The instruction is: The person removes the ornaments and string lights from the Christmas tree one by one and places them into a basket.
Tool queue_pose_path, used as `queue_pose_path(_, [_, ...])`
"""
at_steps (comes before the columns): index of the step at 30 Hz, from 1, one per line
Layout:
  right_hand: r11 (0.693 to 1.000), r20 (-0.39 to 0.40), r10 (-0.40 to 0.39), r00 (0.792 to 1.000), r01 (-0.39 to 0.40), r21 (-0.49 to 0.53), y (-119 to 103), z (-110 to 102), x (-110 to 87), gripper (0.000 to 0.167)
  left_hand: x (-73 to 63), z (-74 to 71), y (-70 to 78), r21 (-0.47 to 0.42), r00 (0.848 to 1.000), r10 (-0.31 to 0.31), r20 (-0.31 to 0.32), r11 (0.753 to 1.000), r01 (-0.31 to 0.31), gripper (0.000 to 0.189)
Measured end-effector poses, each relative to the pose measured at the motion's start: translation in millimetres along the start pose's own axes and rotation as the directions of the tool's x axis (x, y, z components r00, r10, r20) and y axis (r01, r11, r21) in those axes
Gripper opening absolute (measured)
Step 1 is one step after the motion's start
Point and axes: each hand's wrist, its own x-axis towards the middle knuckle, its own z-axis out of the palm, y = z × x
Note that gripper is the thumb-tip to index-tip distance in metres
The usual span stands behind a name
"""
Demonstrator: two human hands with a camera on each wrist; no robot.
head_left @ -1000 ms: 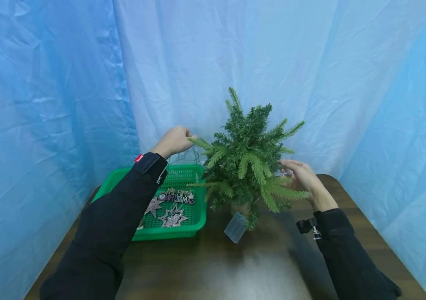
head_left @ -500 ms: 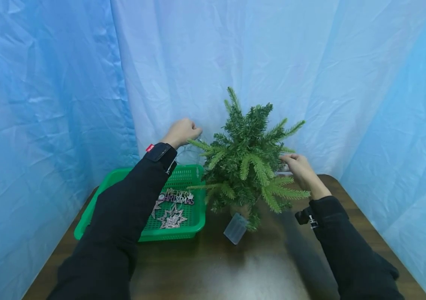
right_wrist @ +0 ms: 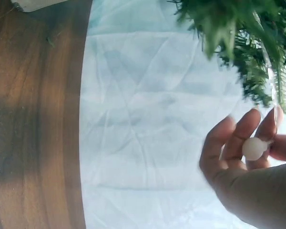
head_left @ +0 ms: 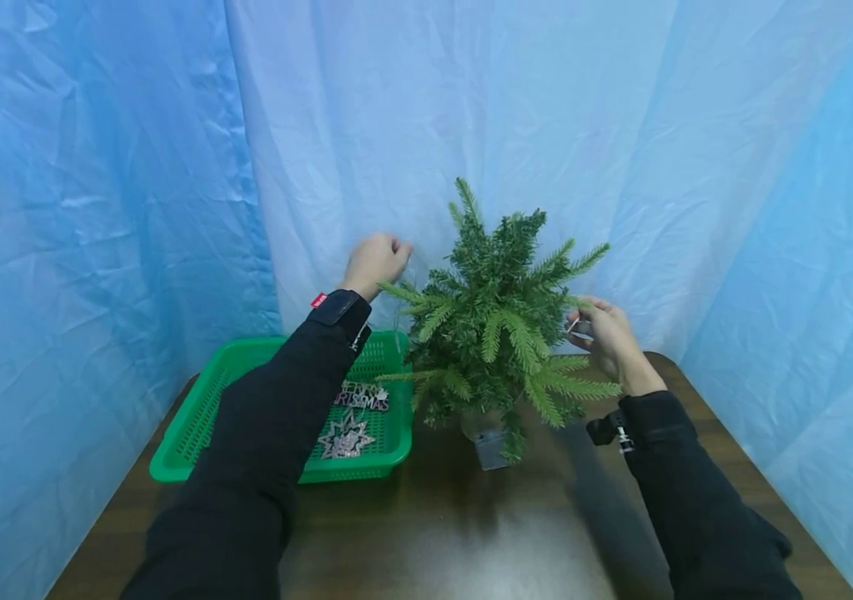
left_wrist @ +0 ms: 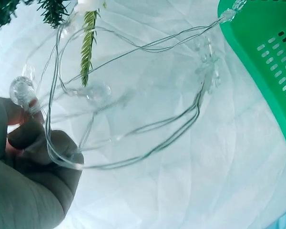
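A small artificial Christmas tree [head_left: 497, 308] stands mid-table. At its left side my left hand [head_left: 377, 262] pinches the string lights; in the left wrist view a clear bulb [left_wrist: 23, 90] sits at the fingertips and loops of thin wire [left_wrist: 133, 164] hang beside them. My right hand [head_left: 609, 337] is close to the right branches. Between thumb and finger it pinches the strand [right_wrist: 270, 78], and a round whitish bulb [right_wrist: 253, 149] shows in front of the fingers. A grey translucent box [head_left: 492, 450] is at the tree's foot. Branches hide the strand's middle.
Left of the tree is a green plastic basket [head_left: 354, 475], partly covered by my left sleeve. In it lie a glittery star [head_left: 346, 436] and a "Merry Christmas" sign [head_left: 362, 396]. Blue-white cloth [head_left: 366, 125] encloses the wooden table [head_left: 426, 533].
My left hand has moved right and slightly up, closer to the tree. The right hand has risen a little, bringing the strand up. The grey box has shifted right and turned more upright.
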Motion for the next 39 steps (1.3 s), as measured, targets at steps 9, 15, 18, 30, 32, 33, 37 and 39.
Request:
queue_pose_path(9, [0.997,0.031,0.037,0.999,-0.035,-0.072,2.3,-3.2,2.8,0.051,5.5,18.1,-22.5,0.073,0.986,0.015,0.164,0.997,-0.027,0.054])
queue_pose_path(15, [0.965,0.039,0.038,0.999,-0.027,-0.263,-3.0,-3.1,7.0,0.055,9.1,25.0,-22.9,0.037,0.976,-0.049,0.214,0.998,0.042,0.053])
queue_pose_path(18, [0.881,0.014,-0.022,1.0,0.026,-0.473,-10.3,-0.6,11.1,0.051,10.3,24.2,-21.2,0.013,0.97,-0.053,0.238,0.999,0.052,0.053])
queue_pose_path(30, [0.474,0.192,-0.067,0.979,0.201,-0.857,-46.8,11.2,20.4,0.036,1.5,-7.9,-14.0,0.015,0.985,-0.061,0.161,0.998,0.06,0.056])
queue_pose_path(32, [0.553,0.178,-0.044,0.983,0.172,-0.815,-49.6,12.7,19.5,0.039,2.2,-13.7,-15.0,0.082,0.989,-0.035,0.147,0.996,0.023,0.056])
queue_pose_path(33, [0.597,0.168,-0.033,0.985,0.154,-0.787,-50.4,13.5,19.3,0.043,3.2,-16.6,-15.2,0.114,0.99,-0.023,0.136,0.993,0.008,0.056])
queue_pose_path(37, [0.751,0.126,-0.024,0.992,0.101,-0.653,-51.7,17.8,20.1,0.038,8.8,-26.0,-13.8,0.223,0.997,0.001,0.071,0.975,-0.017,0.056])
queue_pose_path(39, [0.795,0.107,-0.038,0.994,0.095,-0.599,-51.4,20.9,21.9,0.027,10.2,-28.0,-10.0,0.252,0.999,0.022,0.046,0.967,-0.033,0.056])
